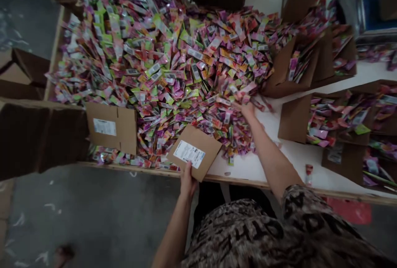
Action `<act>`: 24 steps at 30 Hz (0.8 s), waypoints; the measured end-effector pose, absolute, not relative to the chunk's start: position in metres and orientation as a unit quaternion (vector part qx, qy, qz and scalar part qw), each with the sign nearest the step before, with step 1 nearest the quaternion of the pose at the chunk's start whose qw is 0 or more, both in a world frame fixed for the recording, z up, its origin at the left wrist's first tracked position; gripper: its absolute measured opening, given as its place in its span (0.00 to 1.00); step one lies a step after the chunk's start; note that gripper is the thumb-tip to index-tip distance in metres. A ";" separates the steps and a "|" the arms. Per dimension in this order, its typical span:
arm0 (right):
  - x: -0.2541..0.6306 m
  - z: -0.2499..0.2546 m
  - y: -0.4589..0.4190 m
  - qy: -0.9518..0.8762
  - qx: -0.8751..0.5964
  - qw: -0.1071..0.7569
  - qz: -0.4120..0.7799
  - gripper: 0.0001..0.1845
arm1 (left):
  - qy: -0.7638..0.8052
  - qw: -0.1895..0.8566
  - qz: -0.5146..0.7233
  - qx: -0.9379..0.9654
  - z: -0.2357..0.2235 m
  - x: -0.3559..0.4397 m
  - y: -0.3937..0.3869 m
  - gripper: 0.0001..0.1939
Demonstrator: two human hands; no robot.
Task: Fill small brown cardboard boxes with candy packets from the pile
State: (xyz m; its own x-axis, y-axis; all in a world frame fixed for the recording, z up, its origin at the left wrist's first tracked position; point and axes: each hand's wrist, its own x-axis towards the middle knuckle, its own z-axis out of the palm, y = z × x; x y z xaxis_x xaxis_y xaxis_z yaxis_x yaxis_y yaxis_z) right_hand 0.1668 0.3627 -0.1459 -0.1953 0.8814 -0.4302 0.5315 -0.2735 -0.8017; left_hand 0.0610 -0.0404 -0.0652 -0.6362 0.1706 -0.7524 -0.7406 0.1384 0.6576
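Observation:
My left hand [187, 182] grips the near edge of a small brown cardboard box [198, 146] with a white label, held at the table's front edge. My right hand [246, 108] reaches forward into a big heap of colourful narrow sachets [161, 61] in pink, green and orange, which covers most of the white table [257, 164]. Its fingers are closed on a few sachets at the heap's right edge.
Another labelled box [111, 127] lies at the heap's left front. Open cartons [297, 65] partly filled with sachets stand at the right, more of them [341, 123] nearer the front. A large dark carton [37, 135] sits at the left. A single sachet [309, 173] lies near the table's edge.

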 end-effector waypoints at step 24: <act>0.174 0.068 0.220 -0.870 -0.262 0.150 0.389 0.30 | 0.606 0.596 0.521 -0.082 -0.063 0.035 0.015 0.39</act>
